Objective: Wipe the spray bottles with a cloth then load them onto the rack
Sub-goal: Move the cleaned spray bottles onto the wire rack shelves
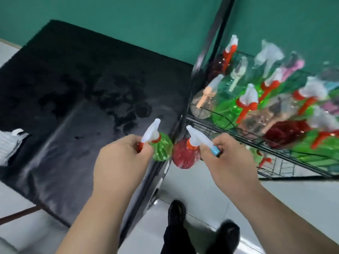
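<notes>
While the left hand point(119, 160) grips a green bottle point(162, 150) and the right hand point(227, 162) a red bottle point(184, 155), both upright at the bench point(73, 107) edge, the rack point(275, 143) lies far right, nearer the right hand.

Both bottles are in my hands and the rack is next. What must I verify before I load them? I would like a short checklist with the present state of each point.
1. Left hand grips the green bottle by its spray head: ok.
2. Right hand grips the red bottle by its trigger: ok.
3. Both bottles already wiped: cannot tell; the white cloth lies on the table, in neither hand.
4. Free place on the upper shelf of the rack: cannot tell, it is crowded and blurred.
5. Free place on the lower shelf: ok, bare wire shows.
</notes>
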